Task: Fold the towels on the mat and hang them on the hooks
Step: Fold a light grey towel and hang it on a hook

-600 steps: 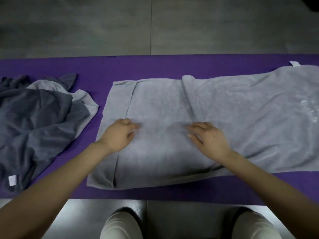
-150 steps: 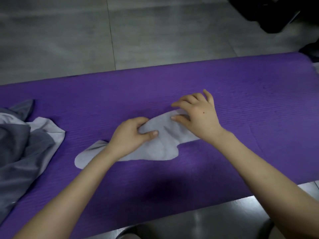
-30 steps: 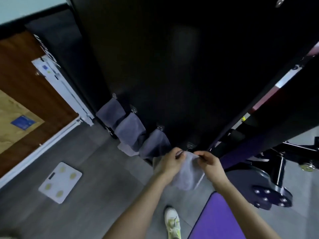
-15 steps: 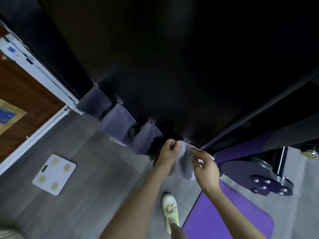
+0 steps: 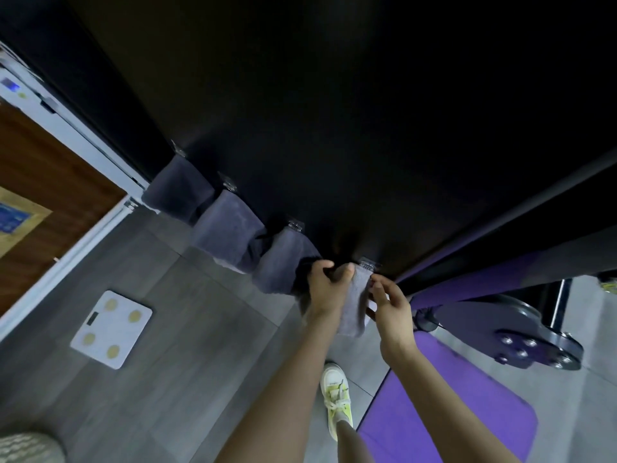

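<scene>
left hand (image 5: 325, 285) grips the folded towel (image 5: 354, 309) at the 4th hook (image 5: 367, 264) on the dark panel (image 5: 334, 128), right hand (image 5: 389, 304) relaxed, holding nothing; if fabric isn't seated, letting go likely drops it.

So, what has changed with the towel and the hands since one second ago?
The light grey towel went up to the fourth hook. The left hand still grips its top; the right hand has loosened beside it, seemingly letting go. The three darker towels stayed hanging.
</scene>
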Demonstrator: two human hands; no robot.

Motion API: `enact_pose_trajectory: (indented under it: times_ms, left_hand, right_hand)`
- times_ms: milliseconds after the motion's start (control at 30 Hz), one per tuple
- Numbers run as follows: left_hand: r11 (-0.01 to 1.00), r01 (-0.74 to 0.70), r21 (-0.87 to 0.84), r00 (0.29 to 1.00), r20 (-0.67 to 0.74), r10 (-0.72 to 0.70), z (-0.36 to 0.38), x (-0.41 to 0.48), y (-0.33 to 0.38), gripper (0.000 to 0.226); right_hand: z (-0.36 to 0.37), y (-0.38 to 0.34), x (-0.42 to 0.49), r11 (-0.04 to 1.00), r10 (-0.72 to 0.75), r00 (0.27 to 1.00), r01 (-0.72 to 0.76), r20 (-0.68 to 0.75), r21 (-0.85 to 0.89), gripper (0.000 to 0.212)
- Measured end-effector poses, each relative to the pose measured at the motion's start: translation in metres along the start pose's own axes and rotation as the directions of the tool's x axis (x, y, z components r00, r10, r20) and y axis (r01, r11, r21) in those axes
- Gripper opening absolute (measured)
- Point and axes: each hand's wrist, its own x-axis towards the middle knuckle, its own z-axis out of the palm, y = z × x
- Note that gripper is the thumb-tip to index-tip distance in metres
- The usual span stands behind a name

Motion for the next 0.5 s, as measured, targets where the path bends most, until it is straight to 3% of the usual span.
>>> enact_pose_trajectory:
  times_ms: [67,133,333,500]
  left_hand:
    - [0.977,-0.163,0.138,0.966,-0.181,0.187,0.001,-0.003,-0.001,0.03]
    - [0.933,-0.272,0.237,0.924,-0.206,0.322,0.002,-0.007,-0.003,0.027]
    - [0.996,-0.087,0.03,0.996,0.014,0.086,0.004,-0.007,-0.008,0.036]
    - [0.993,-0.071,0.092,0.993,0.101,0.062,-0.007,-0.009,0.003,0.035]
  right_hand:
    - [0.002,0.0,-0.001,1.0,0.011,1.0,-0.011,0.01,0.017,0.018]
    - [0.006,0.002,-0.002,1.0,-0.011,1.0,0.012,0.01,-0.017,0.021]
    - [0.009,0.011,-0.004,0.991,-0.085,0.996,0.089,0.038,-0.096,0.026]
    - [0.0,0.002,-0.003,0.981,-0.103,0.992,0.114,0.074,-0.155,0.016]
